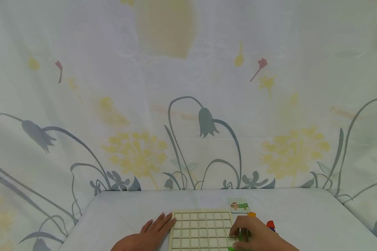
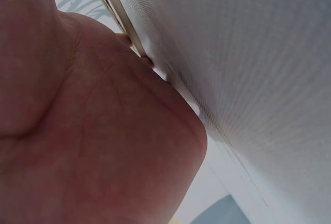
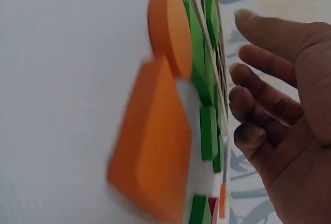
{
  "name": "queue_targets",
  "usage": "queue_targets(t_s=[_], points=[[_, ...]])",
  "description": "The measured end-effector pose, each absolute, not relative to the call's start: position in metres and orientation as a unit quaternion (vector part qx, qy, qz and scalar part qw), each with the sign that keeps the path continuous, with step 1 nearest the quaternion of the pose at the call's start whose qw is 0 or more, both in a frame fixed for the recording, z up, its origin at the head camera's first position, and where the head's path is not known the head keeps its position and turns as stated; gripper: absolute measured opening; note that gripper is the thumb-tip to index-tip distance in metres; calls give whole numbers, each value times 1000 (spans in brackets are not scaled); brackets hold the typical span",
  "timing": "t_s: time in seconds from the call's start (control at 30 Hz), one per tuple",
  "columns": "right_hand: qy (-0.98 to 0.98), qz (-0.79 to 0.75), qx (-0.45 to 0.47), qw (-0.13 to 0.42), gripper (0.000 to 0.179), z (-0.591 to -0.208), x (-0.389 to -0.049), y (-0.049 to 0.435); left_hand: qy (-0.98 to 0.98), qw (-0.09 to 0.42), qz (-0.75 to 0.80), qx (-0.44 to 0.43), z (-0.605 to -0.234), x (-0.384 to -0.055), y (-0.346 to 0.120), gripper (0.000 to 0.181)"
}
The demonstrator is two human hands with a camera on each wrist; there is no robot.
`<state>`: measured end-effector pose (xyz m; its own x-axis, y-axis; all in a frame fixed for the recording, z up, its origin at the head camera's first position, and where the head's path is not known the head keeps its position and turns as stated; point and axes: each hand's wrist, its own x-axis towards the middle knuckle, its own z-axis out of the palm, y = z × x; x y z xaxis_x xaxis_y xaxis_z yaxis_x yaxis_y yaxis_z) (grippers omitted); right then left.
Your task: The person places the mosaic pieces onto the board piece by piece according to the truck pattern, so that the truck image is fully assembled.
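Observation:
A cream grid board [image 1: 204,211] lies on the white surface, its near part cut off by the head view's lower border. My left hand [image 1: 149,234] rests flat beside it, fingertips touching its left edge; in the left wrist view the palm hides most of the board [image 2: 120,14]. Over the board's right edge is my right hand [image 1: 258,233], its thumb and fingers apart. Nothing shows between those fingers in the right wrist view. A green block [image 3: 211,21] sits on the board near the thumb. More green blocks [image 3: 208,133] lie beside the board.
A rounded orange block [image 3: 173,35] and a larger slanted orange block [image 3: 155,146] lie on the surface by the right hand. Farther right are a red piece [image 1: 271,223] and a blue piece [image 1: 272,229]. A picture card [image 1: 239,205] lies behind; a flower-printed curtain [image 1: 191,150] hangs beyond.

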<state>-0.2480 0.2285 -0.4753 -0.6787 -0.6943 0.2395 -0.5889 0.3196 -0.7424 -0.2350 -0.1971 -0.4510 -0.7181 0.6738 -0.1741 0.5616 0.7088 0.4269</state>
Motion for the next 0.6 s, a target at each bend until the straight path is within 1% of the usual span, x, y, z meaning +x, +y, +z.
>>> queue_targets(t_s=[0.1, 0.23, 0.3, 0.37, 0.5, 0.57, 0.6], points=[[797, -431, -413, 96, 8, -475, -246, 220, 913, 159, 162, 338, -452, -235, -198, 100], [798, -418, -423, 97, 3, -472, -246, 218, 913, 163, 165, 334, -452, -236, -197, 99], [798, -418, -425, 88, 3, -473, -246, 220, 913, 164, 167, 335, -452, -236, -197, 99], [803, -412, -425, 64, 7, -474, -248, 225, 912, 166, 167, 336, -452, -237, -197, 99], [840, -380, -387, 19, 12, -474, -253, 239, 911, 170, 173, 334, -463, -244, -200, 98], [855, -366, -368, 12, 14, -473, -256, 247, 912, 166, 180, 329, -473, -250, -201, 98], [858, -367, -360, 22, 13, -473, -257, 250, 912, 163, 186, 327, -479, -253, -203, 98]])
